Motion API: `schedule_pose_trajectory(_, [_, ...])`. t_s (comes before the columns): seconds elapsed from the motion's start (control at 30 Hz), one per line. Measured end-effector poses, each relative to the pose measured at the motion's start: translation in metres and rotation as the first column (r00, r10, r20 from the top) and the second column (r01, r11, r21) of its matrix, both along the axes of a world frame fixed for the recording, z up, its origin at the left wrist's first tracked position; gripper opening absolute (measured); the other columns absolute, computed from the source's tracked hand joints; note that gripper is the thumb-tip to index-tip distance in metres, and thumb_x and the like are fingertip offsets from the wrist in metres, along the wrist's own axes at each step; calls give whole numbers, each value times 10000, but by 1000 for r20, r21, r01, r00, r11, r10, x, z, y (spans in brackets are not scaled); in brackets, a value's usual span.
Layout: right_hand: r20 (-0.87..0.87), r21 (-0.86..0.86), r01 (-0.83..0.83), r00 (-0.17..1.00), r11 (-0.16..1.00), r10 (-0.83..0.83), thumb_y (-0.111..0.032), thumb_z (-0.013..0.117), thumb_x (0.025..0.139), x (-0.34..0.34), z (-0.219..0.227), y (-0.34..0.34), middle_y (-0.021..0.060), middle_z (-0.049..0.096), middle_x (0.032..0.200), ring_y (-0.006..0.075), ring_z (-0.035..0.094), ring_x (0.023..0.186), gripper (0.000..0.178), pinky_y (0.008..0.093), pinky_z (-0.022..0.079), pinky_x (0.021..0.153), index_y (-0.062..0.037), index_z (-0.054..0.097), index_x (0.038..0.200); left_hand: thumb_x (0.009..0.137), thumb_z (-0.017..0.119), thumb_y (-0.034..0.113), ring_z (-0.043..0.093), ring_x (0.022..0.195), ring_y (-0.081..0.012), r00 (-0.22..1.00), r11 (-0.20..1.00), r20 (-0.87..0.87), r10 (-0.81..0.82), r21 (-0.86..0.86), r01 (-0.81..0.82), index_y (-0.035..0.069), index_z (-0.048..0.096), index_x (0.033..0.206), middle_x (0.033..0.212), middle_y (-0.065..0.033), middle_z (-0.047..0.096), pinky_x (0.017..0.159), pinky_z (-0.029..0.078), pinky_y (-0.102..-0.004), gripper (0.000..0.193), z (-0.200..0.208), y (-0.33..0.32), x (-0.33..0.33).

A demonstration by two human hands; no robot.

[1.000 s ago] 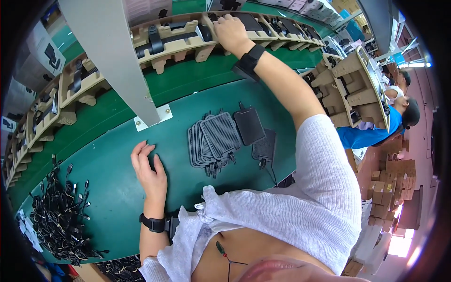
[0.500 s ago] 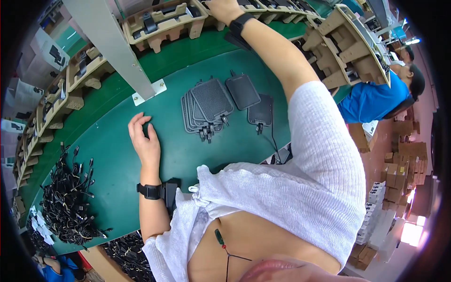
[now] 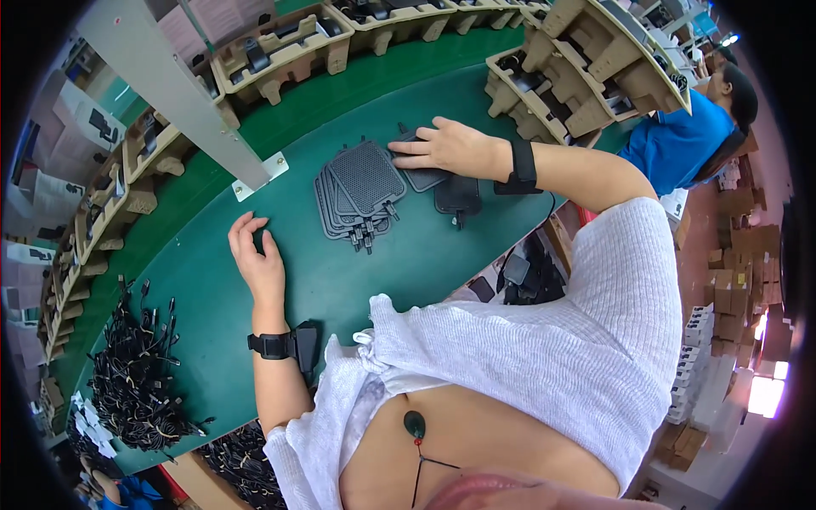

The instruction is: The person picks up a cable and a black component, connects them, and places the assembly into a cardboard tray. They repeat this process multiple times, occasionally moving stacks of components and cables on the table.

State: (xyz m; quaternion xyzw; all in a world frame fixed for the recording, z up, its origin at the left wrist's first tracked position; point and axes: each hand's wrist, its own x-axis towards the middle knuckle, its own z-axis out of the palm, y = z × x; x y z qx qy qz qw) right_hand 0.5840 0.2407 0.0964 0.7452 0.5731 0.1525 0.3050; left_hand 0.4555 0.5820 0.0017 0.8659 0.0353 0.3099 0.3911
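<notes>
My right hand (image 3: 459, 151) is over a flat dark grey rectangular panel (image 3: 422, 178), its fingers stretched out and apart, partly hiding it. The fingertips reach to the edge of a stack of similar mesh-textured panels (image 3: 367, 180) with short dark stubs along the near side; whether they touch it I cannot tell. Below my right hand lies one more dark panel (image 3: 457, 197) with a stub. To the left of the stack, my left hand (image 3: 259, 262) rests on the green table (image 3: 212, 340), fingers loosely curved and apart, holding nothing.
Bundled black cables (image 3: 136, 374) lie at the table's left. Moulded pulp trays (image 3: 285, 51) with dark parts line the far side; more trays (image 3: 586, 76) are stacked at the right. A metal post (image 3: 183, 102) stands behind the stack. A person in blue (image 3: 680, 144) is beyond.
My right hand has come back from the trays at the far side to the panels, and its arm now bends across the table. The left hand has stayed nearly still.
</notes>
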Motion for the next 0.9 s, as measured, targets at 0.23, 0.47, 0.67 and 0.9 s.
schedule_pose_trajectory(0.23, [-196, -28, -8, 981, 1000, 2, -122, 669, 718, 23, 12, 32, 69, 490, 1200, 207, 535, 974, 427, 330, 446, 722, -157, 490, 1104, 794, 546, -42, 509, 1081, -307, 1000, 1000, -4, 12, -15, -12, 33, 576, 948, 1148, -127, 526, 931, 408, -378, 174, 3, 2, -1])
schedule_pose_trajectory(0.47, [-529, -314, 444, 653, 839, -543, -179, 743, 663, 79, 72, 44, 109, 646, 907, 317, 612, 891, 361, 415, 481, 740, -103, 634, 999, 804, 542, -39, 516, 1087, -289, 1000, 1000, -7, 4, -26, -4, 25, 584, 959, 1154, -128, 531, 941, 401, -354, 173, 6, 4, -1])
schedule_pose_trajectory(0.67, [-569, 552, 417, 821, 722, -39, -301, 613, 833, 158, 121, 107, 115, 631, 1004, 317, 602, 935, 290, 382, 480, 805, -137, 610, 1072, 770, 552, -57, 504, 1079, -315, 1000, 1000, -9, 14, -22, -14, 35, 588, 932, 1147, -134, 522, 928, 405, -389, 190, 7, 9, -3])
schedule_pose_trajectory(0.9, [-661, 747, 639, 684, 182, 309, -159, 638, 834, 259, 98, 164, 160, 638, 880, 253, 605, 821, 316, 354, 474, 722, 74, 583, 1040, 781, 535, -80, 534, 1055, -284, 1000, 996, -25, 19, -90, -21, 12, 591, 928, 1139, -140, 527, 926, 417, -352, 182, 8, 10, -6])
